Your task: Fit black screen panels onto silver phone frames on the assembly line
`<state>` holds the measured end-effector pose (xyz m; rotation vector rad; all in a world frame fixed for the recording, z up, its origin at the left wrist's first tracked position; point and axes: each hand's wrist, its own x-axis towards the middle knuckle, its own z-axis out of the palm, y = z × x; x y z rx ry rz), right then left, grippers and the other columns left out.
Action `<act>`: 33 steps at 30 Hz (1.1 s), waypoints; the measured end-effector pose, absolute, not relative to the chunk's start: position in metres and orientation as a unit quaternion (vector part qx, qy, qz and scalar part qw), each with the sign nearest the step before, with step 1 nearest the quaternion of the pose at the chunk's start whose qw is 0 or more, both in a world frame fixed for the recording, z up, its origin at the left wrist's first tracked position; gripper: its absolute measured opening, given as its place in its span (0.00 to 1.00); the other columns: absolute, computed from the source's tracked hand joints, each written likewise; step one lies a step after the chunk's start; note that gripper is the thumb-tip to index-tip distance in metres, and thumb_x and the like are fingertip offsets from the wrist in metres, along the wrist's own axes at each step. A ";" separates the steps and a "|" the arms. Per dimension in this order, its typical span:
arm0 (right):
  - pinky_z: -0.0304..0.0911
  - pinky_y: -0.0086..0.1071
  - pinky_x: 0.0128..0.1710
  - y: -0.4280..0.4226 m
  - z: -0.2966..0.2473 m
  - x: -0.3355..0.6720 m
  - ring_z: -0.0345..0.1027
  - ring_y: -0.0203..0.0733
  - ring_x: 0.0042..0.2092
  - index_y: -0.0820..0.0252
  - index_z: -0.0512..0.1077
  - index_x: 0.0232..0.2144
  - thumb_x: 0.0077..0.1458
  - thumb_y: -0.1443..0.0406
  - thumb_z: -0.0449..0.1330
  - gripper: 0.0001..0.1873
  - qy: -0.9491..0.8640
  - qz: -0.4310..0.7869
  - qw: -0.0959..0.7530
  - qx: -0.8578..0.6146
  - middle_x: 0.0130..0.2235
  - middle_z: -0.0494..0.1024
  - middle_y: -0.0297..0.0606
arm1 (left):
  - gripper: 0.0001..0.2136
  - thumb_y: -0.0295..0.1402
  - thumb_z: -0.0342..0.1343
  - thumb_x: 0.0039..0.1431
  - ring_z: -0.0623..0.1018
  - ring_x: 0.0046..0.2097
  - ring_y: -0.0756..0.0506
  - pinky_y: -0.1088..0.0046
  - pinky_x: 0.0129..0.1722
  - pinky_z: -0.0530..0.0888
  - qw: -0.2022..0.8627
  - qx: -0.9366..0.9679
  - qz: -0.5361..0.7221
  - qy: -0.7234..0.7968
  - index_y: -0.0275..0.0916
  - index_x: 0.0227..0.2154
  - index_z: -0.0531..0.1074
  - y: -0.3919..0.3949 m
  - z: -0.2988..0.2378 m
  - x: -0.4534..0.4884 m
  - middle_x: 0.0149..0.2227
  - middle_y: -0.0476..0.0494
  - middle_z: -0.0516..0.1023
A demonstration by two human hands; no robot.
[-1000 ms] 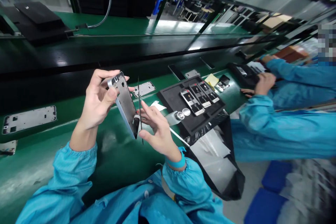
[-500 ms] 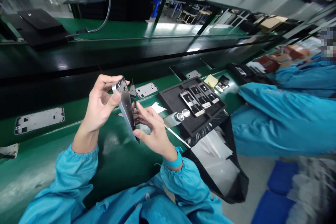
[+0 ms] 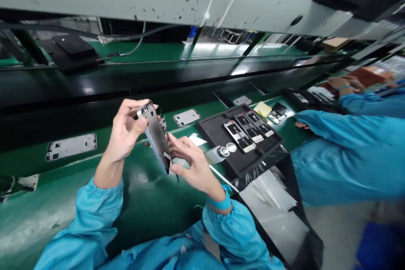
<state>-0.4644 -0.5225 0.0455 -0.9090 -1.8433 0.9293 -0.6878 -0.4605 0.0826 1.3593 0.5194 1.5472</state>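
The phone frame (image 3: 156,137) hangs tilted above the bench (image 3: 148,223), its long axis running down from the left hand (image 3: 125,130), whose fingers grip the upper end, to the right hand (image 3: 193,168), its fingers pinching tweezers (image 3: 176,177) — nearer the lower end.

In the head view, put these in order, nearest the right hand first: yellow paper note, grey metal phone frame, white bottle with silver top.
From the right hand:
1. Grey metal phone frame: touching its fingers, to the left.
2. White bottle with silver top: just right.
3. Yellow paper note: farthest, up right.
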 end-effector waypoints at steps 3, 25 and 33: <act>0.81 0.45 0.51 -0.525 0.045 -0.466 0.74 0.47 0.51 0.45 0.65 0.75 0.64 0.39 0.65 0.44 -0.732 0.373 0.437 -0.367 0.48 0.70 0.41 | 0.23 0.51 0.71 0.63 0.86 0.55 0.35 0.62 0.46 0.88 0.481 0.573 0.631 0.204 0.42 0.51 0.75 -0.460 0.080 -0.684 0.54 0.35 0.83; 0.77 0.44 0.54 -0.495 0.025 -0.490 0.73 0.47 0.51 0.50 0.77 0.67 0.57 0.48 0.76 0.39 -0.678 0.322 0.540 -0.380 0.50 0.73 0.42 | 0.28 0.55 0.69 0.62 0.83 0.61 0.34 0.57 0.57 0.84 0.479 0.572 0.625 0.229 0.43 0.58 0.78 -0.458 0.072 -0.677 0.63 0.30 0.79; 0.68 0.48 0.69 -0.494 0.026 -0.501 0.59 0.55 0.70 0.53 0.72 0.70 0.61 0.45 0.72 0.41 -0.708 0.275 0.461 -0.458 0.62 0.69 0.48 | 0.25 0.66 0.60 0.62 0.87 0.53 0.34 0.47 0.49 0.88 0.560 0.392 0.654 0.324 0.69 0.58 0.78 -0.461 0.084 -0.641 0.52 0.53 0.88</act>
